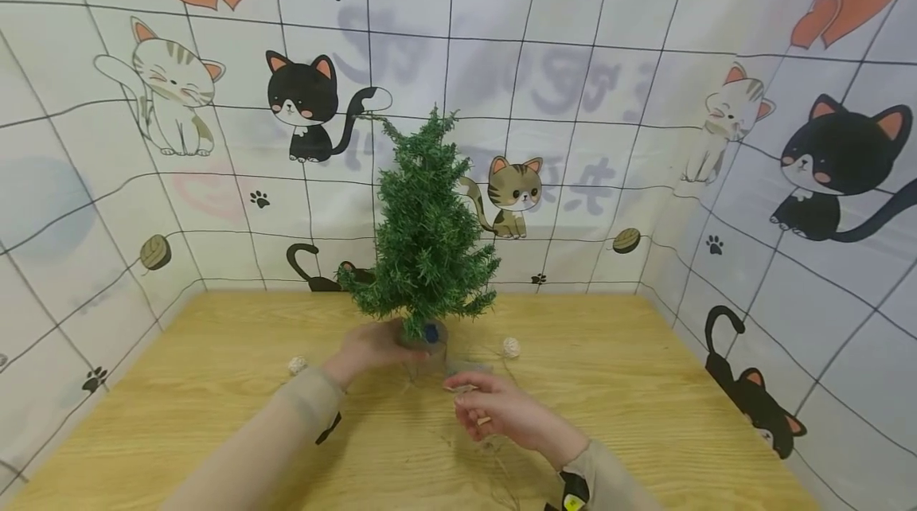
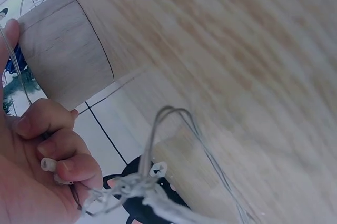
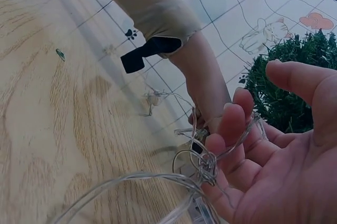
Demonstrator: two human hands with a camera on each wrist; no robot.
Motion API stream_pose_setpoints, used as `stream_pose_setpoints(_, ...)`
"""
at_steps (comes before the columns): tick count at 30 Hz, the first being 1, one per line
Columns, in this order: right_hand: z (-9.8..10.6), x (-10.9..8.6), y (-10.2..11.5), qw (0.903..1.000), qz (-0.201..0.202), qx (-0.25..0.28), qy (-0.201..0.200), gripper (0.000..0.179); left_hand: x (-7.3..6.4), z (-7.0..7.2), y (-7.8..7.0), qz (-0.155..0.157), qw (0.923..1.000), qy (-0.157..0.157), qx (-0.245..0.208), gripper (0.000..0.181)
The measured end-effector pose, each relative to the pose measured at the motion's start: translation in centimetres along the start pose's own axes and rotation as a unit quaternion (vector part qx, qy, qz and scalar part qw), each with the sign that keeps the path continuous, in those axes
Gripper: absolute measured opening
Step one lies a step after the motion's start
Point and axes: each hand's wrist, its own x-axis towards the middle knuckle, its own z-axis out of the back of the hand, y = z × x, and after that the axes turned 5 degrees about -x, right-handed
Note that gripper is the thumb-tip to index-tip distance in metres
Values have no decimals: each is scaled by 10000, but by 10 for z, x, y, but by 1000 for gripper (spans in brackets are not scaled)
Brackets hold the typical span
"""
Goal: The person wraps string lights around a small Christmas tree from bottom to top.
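Observation:
A small artificial Christmas tree (image 1: 430, 232) stands on the table, its round wood-look base (image 2: 71, 47) at the bottom. My left hand (image 1: 376, 348) grips the tree at its base from the left. Thin clear wire runs through that hand's curled fingers (image 2: 58, 142) in the left wrist view. In front of the base, my right hand (image 1: 501, 409) holds the tangled clear wire of a string of lights (image 3: 202, 163) in its bent fingers. White woven balls (image 1: 511, 347) lie near the tree on both sides. Part of the base is hidden behind the left hand.
The wooden table (image 1: 609, 399) is enclosed by a cat-print cloth (image 1: 573, 200) at the back and sides. More loose wire (image 1: 501, 471) trails toward the front edge. A tiny green bit (image 3: 60, 54) lies on the table in the right wrist view.

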Motion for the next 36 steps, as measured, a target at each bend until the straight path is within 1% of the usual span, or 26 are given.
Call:
stream_pose_setpoints(2,1,0,0,10000,-9,-43,46,45,-2,0,-2,7,10000,20,49,93)
stream_pose_setpoints(4,2,1,0,9999,-7,-76,106,44,-4,0,-3,39,9999,48,94,93)
stream_pose_setpoints(7,3,2,-1,9997,18,-140,202,41,-5,2,-4,46,9997,59,231,97)
stream_pose_setpoints(9,3,3,-1,9994,55,-205,258,42,-7,2,-3,17,9997,86,232,104)
stream_pose_setpoints(12,2,2,0,9986,113,-435,265,44,-15,5,1,4,10000,59,-47,107)
stream_pose_setpoints(14,2,0,1,9977,122,-616,245,47,-23,11,5,-77,9998,79,-190,105)
stream_pose_setpoints(17,3,-4,3,9955,60,-910,249,52,-35,26,10,-266,9994,160,-163,92)
stream_pose_setpoints(19,6,-8,5,9932,-11,-1111,340,57,-42,39,12,-610,9974,387,-58,76)
stream_pose_setpoints(21,8,-12,8,9897,-57,-1361,436,61,-49,53,15,-942,9929,698,-193,60)
stream_pose_setpoints(22,8,-15,10,9877,-78,-1485,485,61,-54,59,17,-1099,9894,890,-325,52)
stream_pose_setpoints(24,9,-19,13,9835,-132,-1709,579,61,-64,72,20,-1479,9792,1262,-587,39)
stream_pose_setpoints(27,11,-24,18,9788,-248,-1912,696,52,-76,89,26,-1838,9650,1647,-885,24)
stream_pose_setpoints(28,11,-26,19,9774,-284,-1951,762,47,-80,94,28,-1920,9615,1717,-954,21)
stream_pose_setpoints(30,11,-28,22,9756,-333,-1980,886,35,-85,105,31,-1994,9579,1767,-1073,19)
stream_pose_setpoints(33,12,-30,25,9746,-332,-1975,1004,21,-92,119,37,-1979,9586,1726,-1099,21)
stream_pose_setpoints(36,12,-30,28,9755,-385,-1935,970,20,-97,127,44,-1905,9623,1639,-1037,22)
